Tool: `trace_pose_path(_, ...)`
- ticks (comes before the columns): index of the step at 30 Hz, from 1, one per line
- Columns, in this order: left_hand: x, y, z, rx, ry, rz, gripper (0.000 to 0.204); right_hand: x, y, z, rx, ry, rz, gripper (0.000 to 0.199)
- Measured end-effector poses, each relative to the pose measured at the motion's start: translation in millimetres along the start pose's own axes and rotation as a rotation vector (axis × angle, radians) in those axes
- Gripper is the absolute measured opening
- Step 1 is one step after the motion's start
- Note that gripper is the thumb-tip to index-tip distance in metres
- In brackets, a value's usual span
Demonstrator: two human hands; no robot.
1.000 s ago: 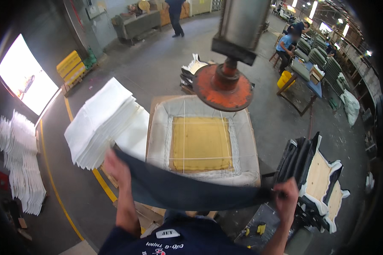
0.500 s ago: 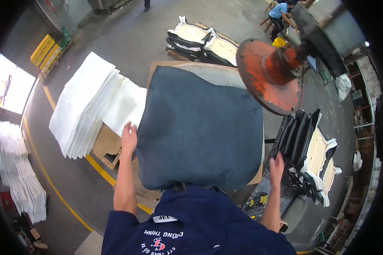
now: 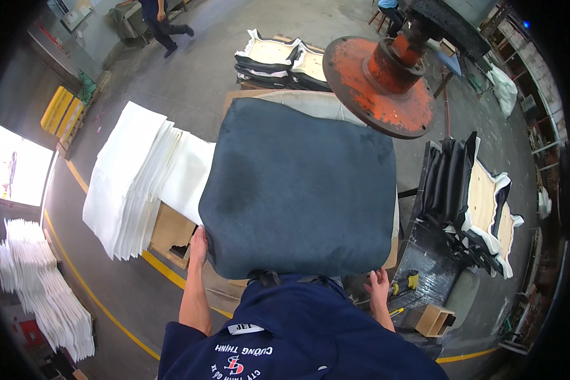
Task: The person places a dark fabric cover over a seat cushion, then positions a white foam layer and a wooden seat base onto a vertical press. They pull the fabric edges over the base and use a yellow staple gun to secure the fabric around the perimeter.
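A large dark blue-grey fabric sheet (image 3: pixel 297 187) lies spread flat over the padded form on the work table, covering it almost fully. My left hand (image 3: pixel 198 244) rests at the sheet's near left corner, fingers against its edge. My right hand (image 3: pixel 379 283) is at the near right edge, just below the fabric's hem. A round orange press plate (image 3: pixel 377 88) hangs above the table's far right corner. A strip of pale padding (image 3: pixel 310 101) shows beyond the sheet's far edge.
A stack of white sheets (image 3: pixel 139 171) lies left of the table. Finished cushions stand at right (image 3: pixel 475 202) and far behind (image 3: pixel 278 60). More white sheets (image 3: pixel 38 291) lie on the floor at left. A person (image 3: pixel 161 19) walks in the distance. Small boxes (image 3: pixel 434 320) sit lower right.
A second ago I held the fabric stretched above the bare yellow foam. It now lies spread over the form, and my hands have dropped to its near edge.
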State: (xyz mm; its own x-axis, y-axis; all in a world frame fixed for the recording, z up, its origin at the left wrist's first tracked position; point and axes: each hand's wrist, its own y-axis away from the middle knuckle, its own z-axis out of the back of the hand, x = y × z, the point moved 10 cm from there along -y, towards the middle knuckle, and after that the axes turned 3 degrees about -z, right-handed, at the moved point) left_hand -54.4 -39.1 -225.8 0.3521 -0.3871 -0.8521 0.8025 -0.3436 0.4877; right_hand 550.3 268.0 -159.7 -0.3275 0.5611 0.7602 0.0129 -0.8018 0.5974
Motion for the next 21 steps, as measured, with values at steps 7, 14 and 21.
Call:
trace_pose_path(7, -47.9, 28.5, 40.8, -0.157, -0.153, -0.291, 0.036, -11.0, 4.6, 24.8, -0.079, 0.066, 0.140, 0.015)
trace_pose_path(14, -193.8, 28.3, -13.2, -0.071, 0.349, -0.404, 0.032, 127.1, 2.8, 12.7, -0.109, -0.245, 0.397, 0.013)
trace_pose_path(21, -588.1, -51.6, -174.0, 0.291, 0.636, -0.809, 0.028, 554.0, -121.3, -1.8, -0.102, -0.398, 0.805, 0.025)
